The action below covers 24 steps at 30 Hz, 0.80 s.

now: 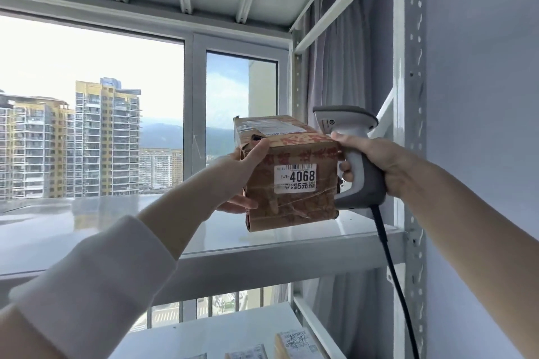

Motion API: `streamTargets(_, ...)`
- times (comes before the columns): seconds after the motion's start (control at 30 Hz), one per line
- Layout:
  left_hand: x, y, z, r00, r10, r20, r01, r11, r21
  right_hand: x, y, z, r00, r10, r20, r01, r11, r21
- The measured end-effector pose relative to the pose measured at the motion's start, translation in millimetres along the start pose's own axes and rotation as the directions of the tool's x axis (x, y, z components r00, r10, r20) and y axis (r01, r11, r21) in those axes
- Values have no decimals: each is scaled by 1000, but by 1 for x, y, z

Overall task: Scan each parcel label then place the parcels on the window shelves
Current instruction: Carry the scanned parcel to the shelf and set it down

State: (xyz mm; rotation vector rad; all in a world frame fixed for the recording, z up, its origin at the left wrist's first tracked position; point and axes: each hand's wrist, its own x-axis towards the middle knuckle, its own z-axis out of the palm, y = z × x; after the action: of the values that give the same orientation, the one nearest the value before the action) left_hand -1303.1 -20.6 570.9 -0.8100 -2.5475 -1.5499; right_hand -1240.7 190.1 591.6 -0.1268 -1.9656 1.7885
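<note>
**A:** What takes up most of the view?
**B:** A wide window (87, 96) with tower blocks outside. A white metal rack (414, 125) stands in front of it, and a grey curtain (344, 67) hangs behind the rack's right end.

**A:** And the shelf?
**B:** The shelf (87, 230) is a glossy white board running across the window.

**A:** Where is the box?
**B:** The box (291, 207) is brown, taped cardboard with red print. It is at the right end of that shelf, held between 2 hands. I cannot tell whether its bottom touches the board.

**A:** How do the hands lie?
**B:** The left hand (236, 175) grips the box's left side, with the fingers curled over the top edge and the thumb low down. The right hand (379, 160) is wrapped round the handle of a grey and white scanner (361, 178). The scanner is just beside the box's right side, with its head up.

**A:** Anything smaller?
**B:** A black cable (390, 256) drops from the scanner's handle. A white label (295, 178) on the box's near face reads 4068 under a barcode. At least 2 small parcels (294, 342) lie on the lower shelf (233, 329).
</note>
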Motion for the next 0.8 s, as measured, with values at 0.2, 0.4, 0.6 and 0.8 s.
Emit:
streamTargets(0.2,25,-11,9,999,-21,-35,27,985,171,17,22,1,995,102,-11,-102,995,14)
streamTargets(0.4,41,-22,14,993,48,-105,-10,941,337,26,33,2,992,127,-5,-126,991,49)
streamTargets(0.6,33,-22,2,970,131,-207,25,788,615,25,33,-3,994,102,-34,-101,995,20)
streamTargets(0.8,34,3,9,884,436,-168,-285,788,546,18,29,-5,996,59,-63,-57,998,26)
